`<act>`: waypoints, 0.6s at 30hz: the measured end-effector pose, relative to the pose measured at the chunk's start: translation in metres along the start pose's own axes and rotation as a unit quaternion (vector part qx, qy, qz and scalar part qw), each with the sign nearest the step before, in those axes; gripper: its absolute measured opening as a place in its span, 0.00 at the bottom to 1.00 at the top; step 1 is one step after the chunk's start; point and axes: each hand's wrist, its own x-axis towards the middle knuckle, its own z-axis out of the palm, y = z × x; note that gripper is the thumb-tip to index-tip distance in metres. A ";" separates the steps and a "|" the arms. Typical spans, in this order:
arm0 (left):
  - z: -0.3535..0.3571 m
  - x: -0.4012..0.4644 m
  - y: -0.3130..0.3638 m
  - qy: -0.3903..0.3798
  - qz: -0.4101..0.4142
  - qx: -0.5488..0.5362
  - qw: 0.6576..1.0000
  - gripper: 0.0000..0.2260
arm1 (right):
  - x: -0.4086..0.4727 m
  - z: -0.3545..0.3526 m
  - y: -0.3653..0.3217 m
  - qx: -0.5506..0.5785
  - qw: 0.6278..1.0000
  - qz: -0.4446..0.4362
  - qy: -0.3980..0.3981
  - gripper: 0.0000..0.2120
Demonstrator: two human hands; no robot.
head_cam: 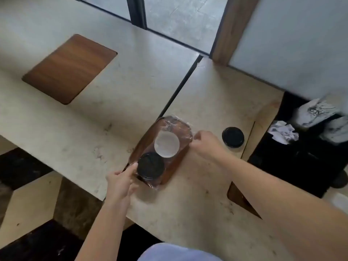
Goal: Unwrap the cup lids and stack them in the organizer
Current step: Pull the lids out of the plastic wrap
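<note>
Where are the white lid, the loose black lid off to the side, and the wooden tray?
White lid [166, 144], head view: middle of its top.
Loose black lid [233, 137], head view: centre, on the counter right of the tray.
Wooden tray [181, 159], head view: its right rim.
</note>
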 end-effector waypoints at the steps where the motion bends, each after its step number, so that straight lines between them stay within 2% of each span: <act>1: 0.000 0.003 0.000 0.002 -0.019 -0.024 1.000 0.26 | 0.014 -0.002 -0.007 -0.005 1.000 0.007 0.012 0.19; 4: -0.003 0.014 -0.007 -0.028 -0.062 -0.067 0.995 0.15 | 0.048 -0.011 -0.027 -0.004 0.999 0.029 0.027 0.31; 7: 0.000 0.020 -0.011 -0.030 -0.074 -0.053 0.995 0.12 | 0.073 -0.004 -0.036 -0.048 0.998 0.043 0.014 0.35; 10: 0.004 0.022 -0.016 -0.004 -0.025 -0.010 1.000 0.06 | 0.087 0.001 -0.037 -0.050 0.996 0.064 -0.030 0.38; 12: 0.006 0.021 -0.020 -0.003 0.013 0.031 0.999 0.05 | 0.093 0.005 -0.034 -0.039 0.996 0.070 -0.039 0.31; 16: 0.012 0.016 -0.022 -0.042 0.007 0.027 0.999 0.00 | 0.096 0.010 -0.025 -0.011 0.997 0.062 -0.043 0.15; 18: 0.016 0.015 -0.019 -0.039 0.006 0.034 0.999 0.02 | 0.095 0.012 -0.021 0.009 0.998 0.063 -0.030 0.09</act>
